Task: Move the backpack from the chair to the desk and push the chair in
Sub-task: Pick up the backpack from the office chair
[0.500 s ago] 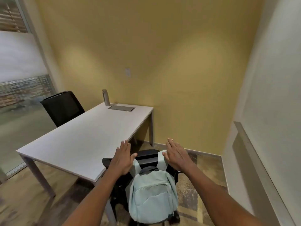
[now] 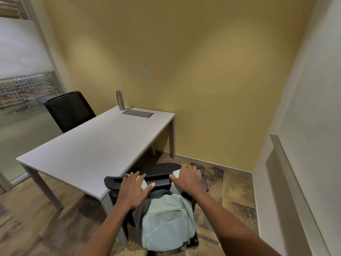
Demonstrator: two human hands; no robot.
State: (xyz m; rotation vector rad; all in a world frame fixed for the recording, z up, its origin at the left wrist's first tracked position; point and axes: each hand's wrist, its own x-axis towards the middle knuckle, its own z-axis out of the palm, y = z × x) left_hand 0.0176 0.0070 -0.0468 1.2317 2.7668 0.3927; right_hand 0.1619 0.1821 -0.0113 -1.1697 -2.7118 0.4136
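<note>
A pale mint backpack (image 2: 166,228) hangs down the rear of a black chair (image 2: 158,171), its two straps looped over the top of the chair back. The chair stands at the near right corner of the white desk (image 2: 92,150). My left hand (image 2: 134,191) lies flat on the left strap and chair top, fingers spread. My right hand (image 2: 188,180) curls over the right strap at the top edge of the chair back. The chair's seat and base are mostly hidden behind the backpack.
A second black chair (image 2: 70,111) stands at the desk's far left side. A metal bottle (image 2: 120,100) and a grey flat panel (image 2: 138,113) sit at the desk's far end. A white wall ledge (image 2: 287,163) runs along the right; a glass partition (image 2: 22,126) is on the left.
Both hands have come down from hovering above the chair onto the straps at the chair back's top. The right hand's fingers have curled over the strap.
</note>
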